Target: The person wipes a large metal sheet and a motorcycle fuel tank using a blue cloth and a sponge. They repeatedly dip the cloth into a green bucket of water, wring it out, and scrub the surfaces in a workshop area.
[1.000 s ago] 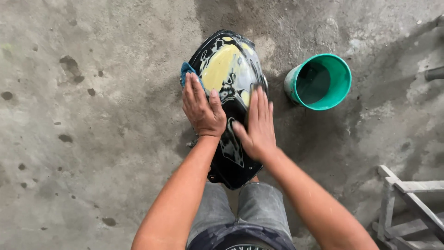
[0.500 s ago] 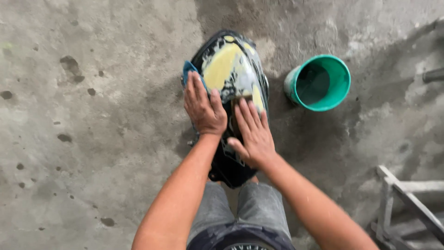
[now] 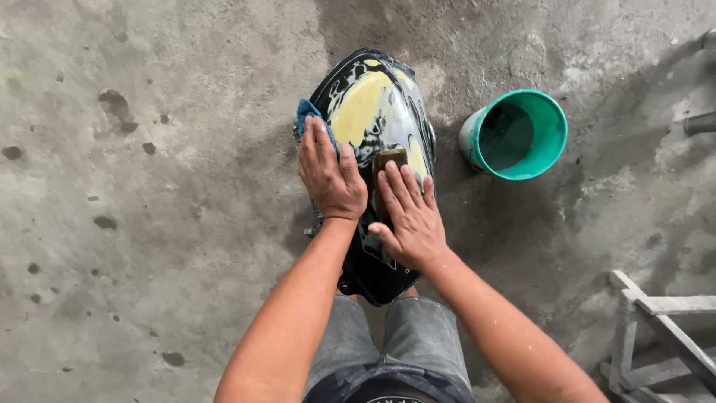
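- The tank, a glossy black shell with yellow patches, is propped on the concrete floor in front of the knees, its near end between the legs.
- The left hand is laid flat on the tank's left flank, fingers extended, pressing a blue cloth whose corner shows beyond the fingertips.
- The right hand is laid flat on the crown, fingers spread and open, pressing a small brown pad; nothing is clasped by either hand.
- Handling, as judged: the tank is rigid and likely fairly heavy; the surface looks wet and smooth, so it is expected to be slippery. The finish can probably be scratched against the concrete.
- Hold points, as judged: the two flanks are best taken with both palms, or the lower rim near the knees; the domed top offers no purchase.
- Edges: the tank's outline is rounded; whether a sharp seam runs underneath cannot be told.
- Open room: wide bare floor lies to the left. To the right, a green bucket stands near the tank but apart from it; a grey wooden frame occupies the lower right corner.
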